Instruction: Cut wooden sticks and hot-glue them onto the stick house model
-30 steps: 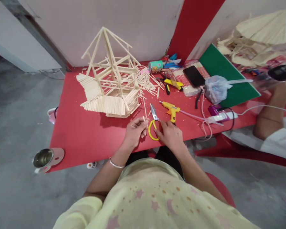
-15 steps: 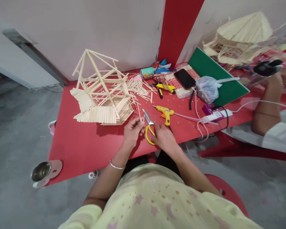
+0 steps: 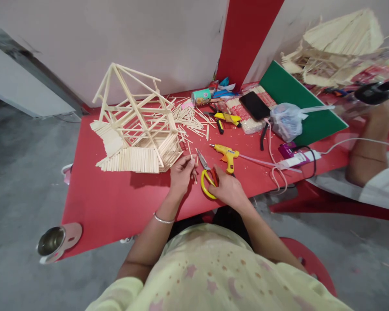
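Note:
My left hand [image 3: 180, 172] pinches a short thin wooden stick [image 3: 192, 161] just above the red table [image 3: 116, 203], close to the front corner of the stick house model [image 3: 134, 129]. My right hand [image 3: 227, 188] grips the yellow-handled scissors [image 3: 206, 175], whose blades point up toward the stick. The scissor blades lie just to the right of the stick. A yellow glue gun [image 3: 226, 154] lies on the table right behind my right hand.
Loose sticks [image 3: 189, 116] are scattered behind the model. Farther back lie a teal can [image 3: 201, 96], a yellow cutter [image 3: 227, 117], a phone [image 3: 254, 105], a plastic bag [image 3: 287, 121], a green board [image 3: 306, 106] and a power strip [image 3: 298, 158]. Another person's arm [image 3: 366, 151] is at right. A steel cup [image 3: 50, 242] stands at the lower left.
The view has shifted slightly. My hands have stayed together at the table's front edge, the left still pinching the stick, the right closing more fully around the scissor handles.

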Demonstrator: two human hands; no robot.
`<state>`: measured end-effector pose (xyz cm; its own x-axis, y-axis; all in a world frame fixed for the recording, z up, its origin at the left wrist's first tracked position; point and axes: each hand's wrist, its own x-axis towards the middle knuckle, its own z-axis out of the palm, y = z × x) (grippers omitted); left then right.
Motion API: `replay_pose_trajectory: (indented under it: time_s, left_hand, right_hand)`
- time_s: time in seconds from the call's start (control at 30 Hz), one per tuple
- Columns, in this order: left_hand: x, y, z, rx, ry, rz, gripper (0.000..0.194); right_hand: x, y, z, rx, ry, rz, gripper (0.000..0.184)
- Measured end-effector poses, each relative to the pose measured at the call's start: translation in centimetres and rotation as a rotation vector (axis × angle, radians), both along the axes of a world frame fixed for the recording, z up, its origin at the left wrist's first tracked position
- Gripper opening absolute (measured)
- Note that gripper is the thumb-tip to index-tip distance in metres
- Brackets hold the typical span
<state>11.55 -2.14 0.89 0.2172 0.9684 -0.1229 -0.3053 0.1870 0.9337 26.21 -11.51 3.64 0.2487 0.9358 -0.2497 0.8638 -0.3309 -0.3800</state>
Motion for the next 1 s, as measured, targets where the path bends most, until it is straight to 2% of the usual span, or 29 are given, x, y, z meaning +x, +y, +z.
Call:
replay_pose_trajectory:
  time_s: [0.07,0.17,0.27,0.37,0.53,0.7,1.0]
  left_hand:
    - [0.0,0.0,-0.6,-0.005,0.013,0.008,0.038]
    - [0.0,-0.2,-1.0,0.020,0.032,-0.001,0.038]
    - [-0.1,-0.5,-0.7,0.092,0.087,-0.009,0.030]
    - [-0.3,-0.9,-0.3,0.197,0.210,-0.026,0.020]
    - [-0.5,-1.5,-0.3,0.285,0.317,0.007,0.017]
    - [-0.6,-1.7,-0.1,0.380,0.416,0.046,0.017]
    - [-1.3,-2.1,0.1,0.478,0.498,0.014,0.023]
  right_hand:
    - [0.3,-0.5,-0.5,0.100,0.162,-0.024,0.072]
    - [0.2,-1.2,-0.9,0.282,0.314,-0.050,0.082]
    - [-0.6,-1.5,-0.5,0.369,0.256,-0.046,0.077]
    - [-1.5,-1.4,0.4,0.324,0.075,-0.026,0.066]
    - [-2.6,-1.2,1.3,0.175,-0.088,0.022,0.062]
    - [-3.5,-1.2,1.6,0.133,-0.143,0.028,0.058]
    - [-4.7,-1.1,2.7,0.052,-0.166,0.001,0.045]
